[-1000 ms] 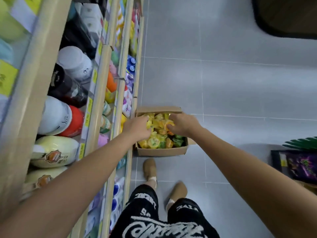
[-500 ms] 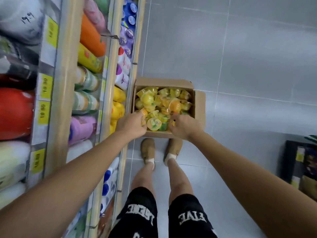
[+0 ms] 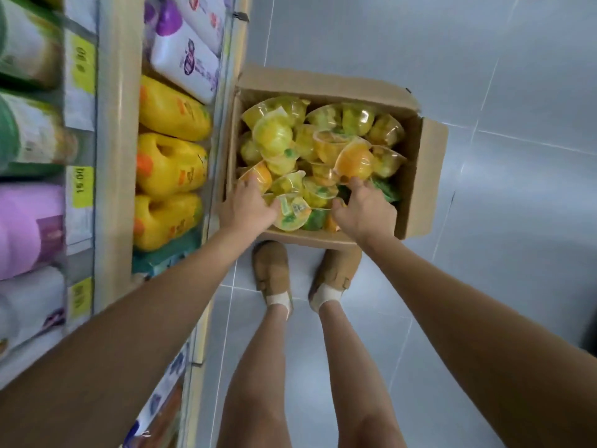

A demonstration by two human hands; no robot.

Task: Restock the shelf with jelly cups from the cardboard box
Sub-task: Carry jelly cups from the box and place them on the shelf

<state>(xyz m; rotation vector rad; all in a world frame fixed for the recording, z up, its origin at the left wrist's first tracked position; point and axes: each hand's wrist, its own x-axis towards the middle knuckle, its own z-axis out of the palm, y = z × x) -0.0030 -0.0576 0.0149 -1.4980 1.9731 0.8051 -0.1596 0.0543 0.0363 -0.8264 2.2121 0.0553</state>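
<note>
An open cardboard box (image 3: 323, 84) stands on the floor against the shelf base, full of several jelly cups (image 3: 274, 137) in yellow, orange and green. My left hand (image 3: 248, 211) is inside the box's near left corner, fingers over an orange-topped cup (image 3: 260, 176) and thumb curled against a yellow-green labelled cup (image 3: 290, 211). My right hand (image 3: 366, 213) is in the near right part, its forefinger touching an orange cup (image 3: 353, 161) and its thumb curled in among the cups below. Whatever lies under either palm is hidden.
The shelf unit (image 3: 116, 156) runs along the left, holding yellow packs (image 3: 171, 166), white-and-purple packs (image 3: 187, 56) and yellow price tags. My feet in tan shoes (image 3: 271, 270) stand at the box's near side. Grey tiled floor (image 3: 484, 221) lies to the right.
The view has dropped lower and closer to the box. Both hands have stayed in its near end, and the right forefinger has stretched forward to the orange cup.
</note>
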